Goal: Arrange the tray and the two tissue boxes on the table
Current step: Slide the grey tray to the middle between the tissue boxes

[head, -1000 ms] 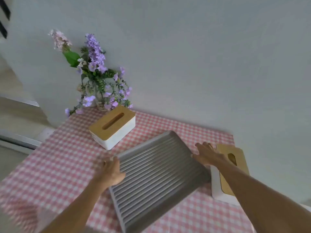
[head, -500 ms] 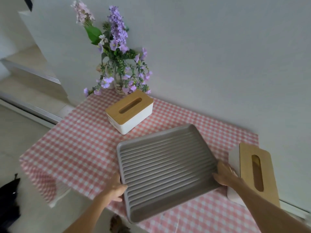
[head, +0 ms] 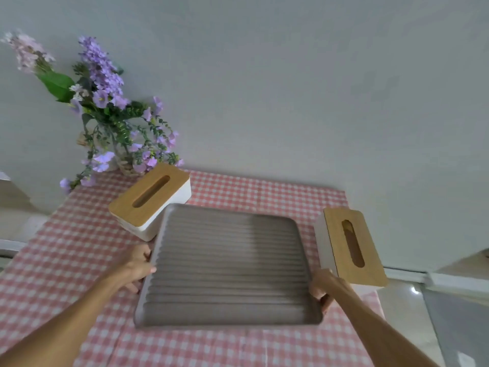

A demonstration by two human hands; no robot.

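A grey ribbed tray (head: pixel 227 263) lies square in the middle of the table, which wears a pink checked cloth (head: pixel 66 250). My left hand (head: pixel 135 268) grips the tray's left rim. My right hand (head: pixel 326 287) grips its right rim near the front corner. One white tissue box with a wooden lid (head: pixel 150 200) stands slanted at the tray's back left corner, touching or nearly touching it. The other tissue box (head: pixel 349 245) stands to the right of the tray, at the table's right edge, its long side running front to back.
A vase of purple flowers (head: pixel 111 120) stands at the back left corner against the pale wall (head: pixel 291 88). The table's right edge drops to a tiled floor (head: pixel 412 327). Bare cloth lies left of the tray and along the front.
The tray has turned from slanted to square with the table and moved toward its middle, both hands staying on its rims. The camera view shifted.
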